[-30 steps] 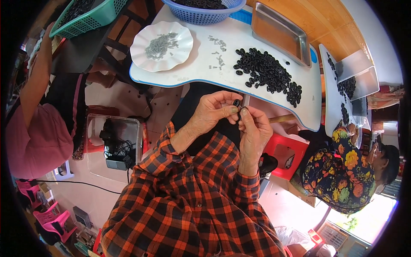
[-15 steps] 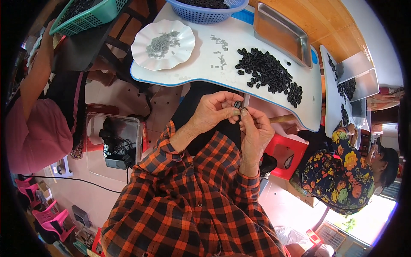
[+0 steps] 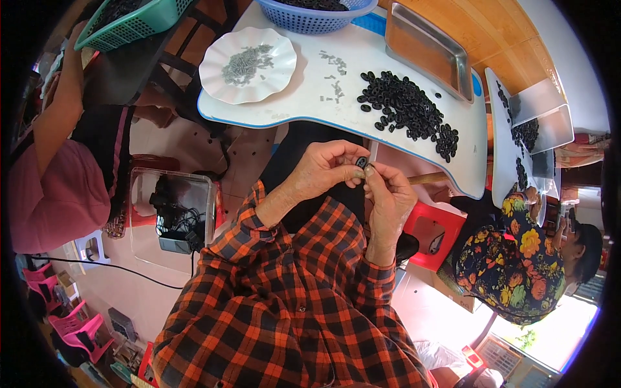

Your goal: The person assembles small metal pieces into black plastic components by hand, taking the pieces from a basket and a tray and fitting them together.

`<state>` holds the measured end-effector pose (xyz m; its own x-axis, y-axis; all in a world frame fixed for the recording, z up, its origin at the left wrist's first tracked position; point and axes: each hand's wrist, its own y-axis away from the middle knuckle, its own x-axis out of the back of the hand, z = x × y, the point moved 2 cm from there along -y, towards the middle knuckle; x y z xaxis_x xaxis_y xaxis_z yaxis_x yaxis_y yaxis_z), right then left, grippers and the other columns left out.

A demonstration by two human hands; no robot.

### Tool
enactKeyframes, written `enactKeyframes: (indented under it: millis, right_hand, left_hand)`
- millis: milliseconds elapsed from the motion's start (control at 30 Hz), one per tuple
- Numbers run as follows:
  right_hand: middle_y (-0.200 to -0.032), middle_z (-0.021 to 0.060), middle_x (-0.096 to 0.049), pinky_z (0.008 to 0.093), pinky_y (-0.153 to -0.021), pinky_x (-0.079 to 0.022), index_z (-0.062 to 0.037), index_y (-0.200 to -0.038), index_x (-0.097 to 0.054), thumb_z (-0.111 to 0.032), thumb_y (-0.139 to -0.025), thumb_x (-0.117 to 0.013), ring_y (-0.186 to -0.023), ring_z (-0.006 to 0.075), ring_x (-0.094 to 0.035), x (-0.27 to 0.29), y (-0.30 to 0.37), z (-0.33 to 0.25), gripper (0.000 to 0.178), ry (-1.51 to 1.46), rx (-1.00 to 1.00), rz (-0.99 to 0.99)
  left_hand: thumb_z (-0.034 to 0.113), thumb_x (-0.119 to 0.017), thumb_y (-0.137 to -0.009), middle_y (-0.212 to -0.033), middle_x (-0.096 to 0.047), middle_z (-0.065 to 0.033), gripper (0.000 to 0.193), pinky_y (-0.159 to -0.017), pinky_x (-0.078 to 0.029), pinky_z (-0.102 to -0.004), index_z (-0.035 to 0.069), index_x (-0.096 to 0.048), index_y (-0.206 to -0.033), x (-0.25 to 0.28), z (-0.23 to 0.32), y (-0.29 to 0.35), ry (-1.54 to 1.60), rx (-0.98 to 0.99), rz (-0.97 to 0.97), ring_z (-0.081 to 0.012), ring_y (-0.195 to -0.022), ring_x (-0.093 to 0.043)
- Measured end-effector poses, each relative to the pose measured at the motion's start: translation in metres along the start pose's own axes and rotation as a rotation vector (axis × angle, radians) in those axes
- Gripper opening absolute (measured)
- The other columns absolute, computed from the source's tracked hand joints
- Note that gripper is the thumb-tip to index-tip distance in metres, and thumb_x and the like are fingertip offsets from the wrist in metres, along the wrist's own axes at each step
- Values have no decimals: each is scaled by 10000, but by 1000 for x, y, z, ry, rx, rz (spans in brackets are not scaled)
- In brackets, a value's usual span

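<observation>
My left hand [image 3: 323, 171] and my right hand [image 3: 387, 194] meet just below the near edge of a white table [image 3: 310, 110]. The left fingertips pinch a small black ring [image 3: 362, 161]. My right thumb and fingers press against it, gripping a tiny pale piece that is mostly hidden. A heap of black rings [image 3: 407, 110] lies on the table above my hands. Several small grey pieces [image 3: 330, 81] are scattered left of the heap. A white scalloped plate [image 3: 248, 64] holds more grey pieces. My sleeves are orange and black plaid.
A blue basket [image 3: 317, 13] and a steel tray [image 3: 427, 48] stand at the table's far side. A person in pink [image 3: 52, 194] sits at the left, a person in a floral top [image 3: 511, 265] at the right. A clear bin [image 3: 168, 213] sits on the floor.
Both hands have stayed together at the table edge; the fingers shifted slightly around the black ring.
</observation>
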<state>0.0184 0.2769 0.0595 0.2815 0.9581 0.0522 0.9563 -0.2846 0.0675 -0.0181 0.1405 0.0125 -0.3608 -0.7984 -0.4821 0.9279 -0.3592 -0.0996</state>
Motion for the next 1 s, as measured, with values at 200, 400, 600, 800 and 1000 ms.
enactKeyframes:
  millis: [200,400,600,800,1000]
  right_hand:
    - [-701,25,-625,165,-527,-420,24,-897,-660,-50,-824,-668,-587,47,-539,1,0,0,104,-17,-19,-28]
    - [-688,31,-623,164,-518,-412,26,-890,-659,-45,-823,-666,-570,49,-532,1,-1,2,98,-63,-30,-38]
    - [-688,34,-626,167,-519,-414,29,-881,-661,-45,-821,-667,-571,50,-533,2,-2,4,95,-100,-23,-62]
    - [-698,37,-631,166,-526,-418,26,-875,-667,-42,-818,-667,-575,51,-533,1,-2,5,88,-75,-39,-51]
    - [-703,37,-632,165,-529,-416,29,-874,-667,-37,-813,-669,-577,52,-530,2,-2,5,90,-96,-33,-64]
  left_hand:
    - [-22,-624,-843,-865,-628,-64,277,-628,-538,-204,-66,-570,-1112,-1,1,0,3,20,-14,-85,-703,-621]
    - [-21,-625,-844,-860,-629,-66,270,-634,-548,-209,-63,-573,-1106,1,3,0,-8,20,-38,-92,-715,-631]
    - [-18,-637,-836,-834,-632,-67,264,-630,-552,-213,-60,-584,-1091,3,3,0,-3,3,-45,-94,-702,-633]
    - [-13,-657,-821,-811,-637,-70,253,-619,-546,-208,-52,-601,-1065,4,3,0,-82,-27,-52,-93,-689,-634]
    - [-8,-667,-813,-791,-638,-63,245,-603,-536,-202,-49,-613,-1048,3,7,-1,-98,-10,-51,-87,-669,-630]
